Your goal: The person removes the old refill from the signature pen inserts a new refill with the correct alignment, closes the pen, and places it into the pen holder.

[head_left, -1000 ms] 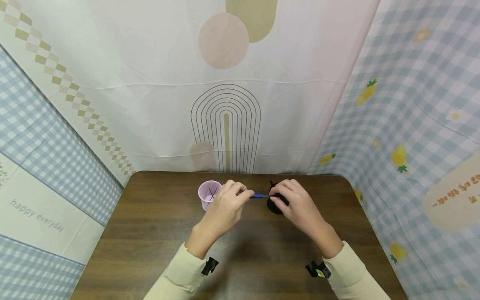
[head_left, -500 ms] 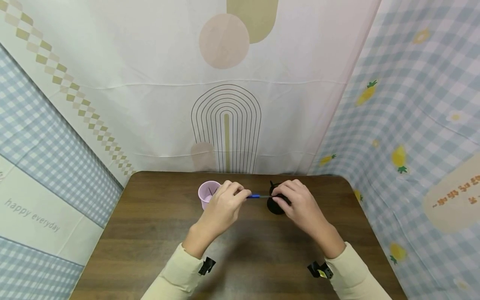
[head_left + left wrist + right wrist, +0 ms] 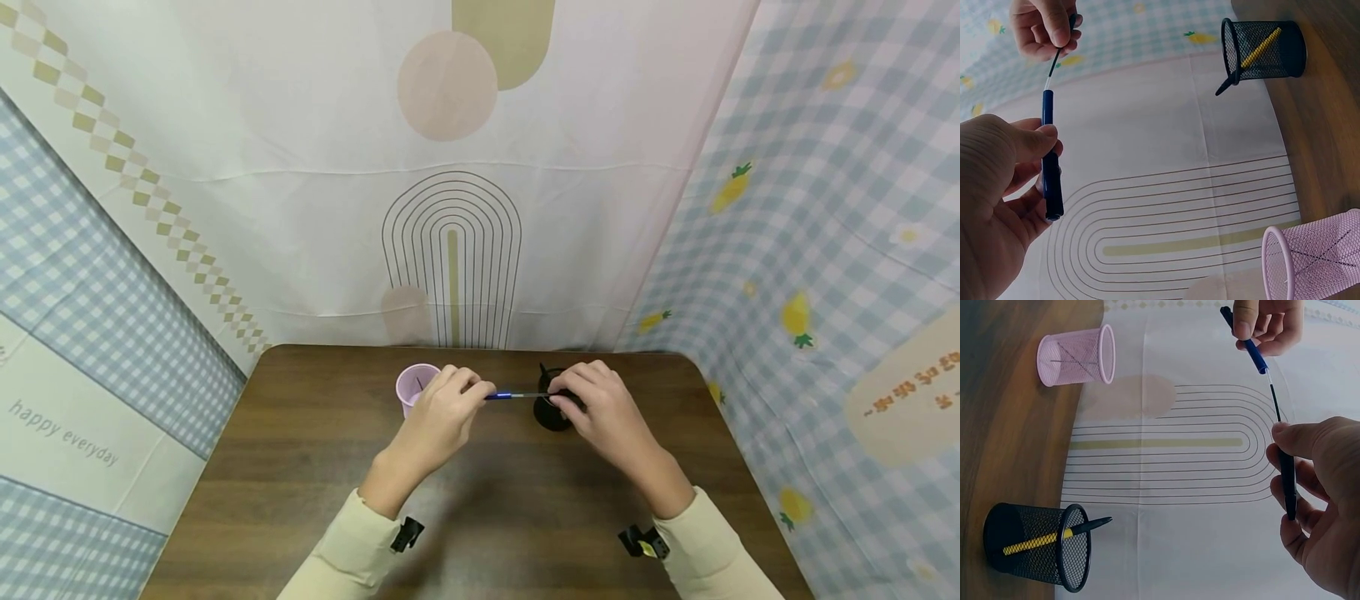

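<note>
My left hand (image 3: 442, 408) pinches the blue barrel (image 3: 1051, 156) of a pen between thumb and fingers. Facing it, my right hand (image 3: 600, 408) grips the pen's black section (image 3: 1287, 478) with thumb and fingertips. A thin refill (image 3: 1275, 400) spans the gap, with its clear end at the barrel's mouth and its dark length running to the black section. Both hands hold the pen parts in the air above the table. In the head view, the right hand partly covers the black mesh cup (image 3: 551, 417) and the left overlaps the pink mesh cup (image 3: 408, 396).
Inside the black cup leans a yellow pen (image 3: 1029, 544) with a black end sticking out past the rim. Thin dark sticks (image 3: 1072, 360) lie crossed in the pink cup. Behind the wooden table (image 3: 315, 467) hangs a printed cloth (image 3: 322, 242).
My hands have drawn apart, the left moving left with the blue barrel and the right slightly to the right. More of the refill shows between them.
</note>
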